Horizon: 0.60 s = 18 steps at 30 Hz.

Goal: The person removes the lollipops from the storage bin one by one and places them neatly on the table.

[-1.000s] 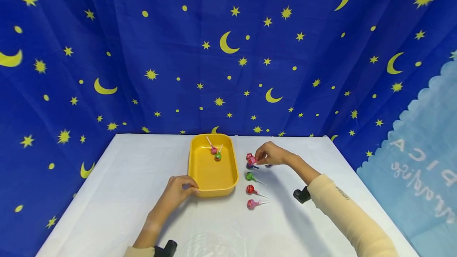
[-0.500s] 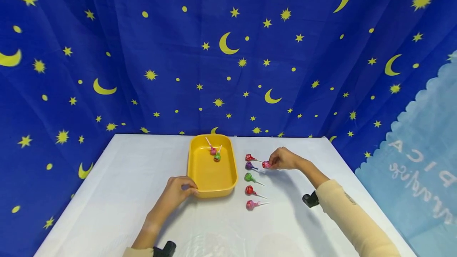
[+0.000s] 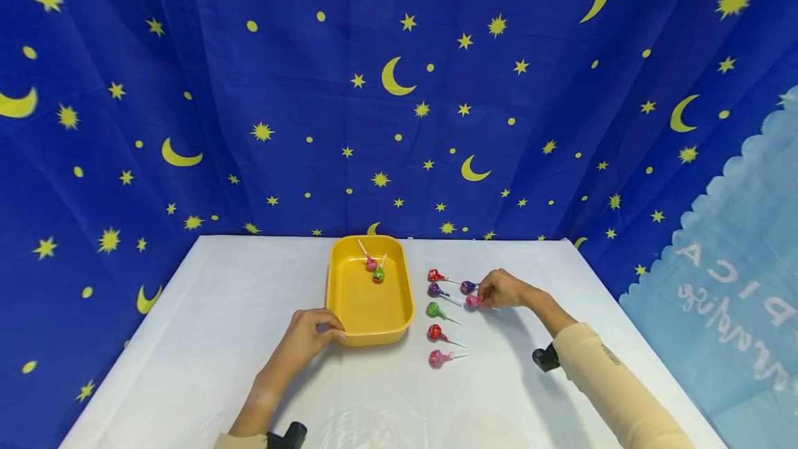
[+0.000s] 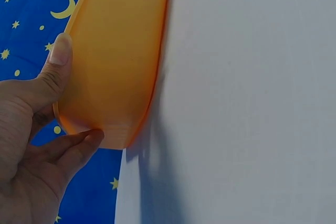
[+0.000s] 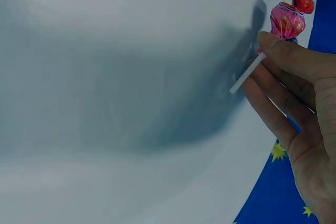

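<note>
- A person's right hand [image 3: 501, 289] is pinching a pink lollipop [image 3: 472, 301] between thumb and fingertips, the grip nearly closed, its white stick poking out beyond the thumb in the right wrist view.
- That lollipop is hovering over or resting on the table [image 3: 249, 289], right of the tray; which of the two, the views are not settling.
- Just beyond it, a dark purple lollipop [image 3: 467, 287] is lying close to the fingers.
- To the left, five more are forming a column, running from far to near: a red lollipop [image 3: 433, 274], a violet lollipop [image 3: 435, 289], a green lollipop [image 3: 434, 310], a second red one [image 3: 436, 332] and a second pink one [image 3: 438, 358].
- The left hand [image 3: 309, 328] is gripping the near left corner of a yellow tray [image 3: 372, 307], thumb and fingers bent about its edge.
- Inside the tray's far end, one pink lollipop [image 3: 371, 265] and one green [image 3: 378, 275] are lying side by side.
- Behind the table, a blue curtain [image 3: 312, 75] is showing yellow moons and stars.
</note>
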### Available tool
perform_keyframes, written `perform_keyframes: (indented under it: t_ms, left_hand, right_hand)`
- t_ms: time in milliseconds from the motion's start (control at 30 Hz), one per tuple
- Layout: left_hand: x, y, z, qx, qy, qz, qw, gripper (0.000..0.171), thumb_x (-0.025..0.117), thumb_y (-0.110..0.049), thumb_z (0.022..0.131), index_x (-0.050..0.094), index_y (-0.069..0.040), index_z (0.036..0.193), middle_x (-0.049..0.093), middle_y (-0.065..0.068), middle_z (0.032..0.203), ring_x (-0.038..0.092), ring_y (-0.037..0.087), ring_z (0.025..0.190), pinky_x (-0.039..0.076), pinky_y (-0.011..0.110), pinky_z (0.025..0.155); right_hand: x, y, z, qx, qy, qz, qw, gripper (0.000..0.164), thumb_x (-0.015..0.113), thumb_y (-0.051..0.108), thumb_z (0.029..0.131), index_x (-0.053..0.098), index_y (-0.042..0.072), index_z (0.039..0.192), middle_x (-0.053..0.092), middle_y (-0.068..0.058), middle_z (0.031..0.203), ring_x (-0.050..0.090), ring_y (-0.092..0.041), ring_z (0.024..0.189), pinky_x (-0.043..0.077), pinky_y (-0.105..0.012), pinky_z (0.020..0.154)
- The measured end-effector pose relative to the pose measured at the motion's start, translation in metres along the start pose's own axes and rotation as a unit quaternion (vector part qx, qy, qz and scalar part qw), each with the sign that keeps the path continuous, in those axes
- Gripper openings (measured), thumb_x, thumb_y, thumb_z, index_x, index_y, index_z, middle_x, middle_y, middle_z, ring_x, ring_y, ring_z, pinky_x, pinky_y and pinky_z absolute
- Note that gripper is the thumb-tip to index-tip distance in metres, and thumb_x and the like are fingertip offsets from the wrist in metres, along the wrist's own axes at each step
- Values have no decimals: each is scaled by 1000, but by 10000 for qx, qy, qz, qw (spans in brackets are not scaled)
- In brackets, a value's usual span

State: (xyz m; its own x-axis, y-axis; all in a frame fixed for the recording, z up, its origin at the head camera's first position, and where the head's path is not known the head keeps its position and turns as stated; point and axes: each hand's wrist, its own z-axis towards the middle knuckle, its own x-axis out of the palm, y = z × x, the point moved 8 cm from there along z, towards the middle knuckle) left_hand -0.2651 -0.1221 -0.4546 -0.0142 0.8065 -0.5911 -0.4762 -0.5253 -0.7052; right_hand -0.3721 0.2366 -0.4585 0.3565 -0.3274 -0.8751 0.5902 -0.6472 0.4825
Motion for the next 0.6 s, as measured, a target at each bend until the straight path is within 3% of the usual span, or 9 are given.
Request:
perform_keyframes:
  t_ms: [600]
  left_hand:
    - [0,-1,0,-7,7,23,10000,6,81,-18,75,75,-17,75,71,-10,78,67,10,78,54,36,81]
  right_hand:
    - [9,-8,-3,315,165,142,9993,12,77,-8,72,71,2,77,69,-3,69,55,0,60,50,-18,56]
